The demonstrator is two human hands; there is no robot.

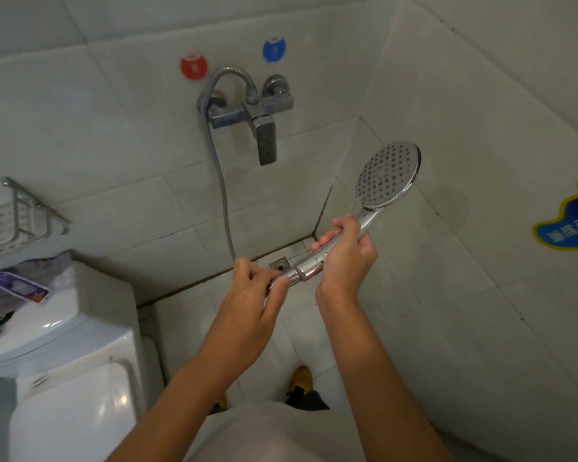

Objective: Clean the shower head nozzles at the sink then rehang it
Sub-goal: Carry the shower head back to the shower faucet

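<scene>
A chrome shower head (386, 175) with a round face full of nozzle holes points up and to the right, in front of the tiled corner. My right hand (344, 251) is wrapped around its handle. My left hand (257, 285) pinches the hose nut at the handle's lower end. The metal hose (222, 191) runs from there up the wall and loops into the wall mixer tap (254, 118). No sink is in view.
A white toilet (64, 378) with items on its cistern stands at the left, under a wire wall rack (17, 221). A floor drain (279, 266) sits in the corner. Red and blue stickers mark the wall above the tap. My shoe (301, 381) stands on the floor tiles.
</scene>
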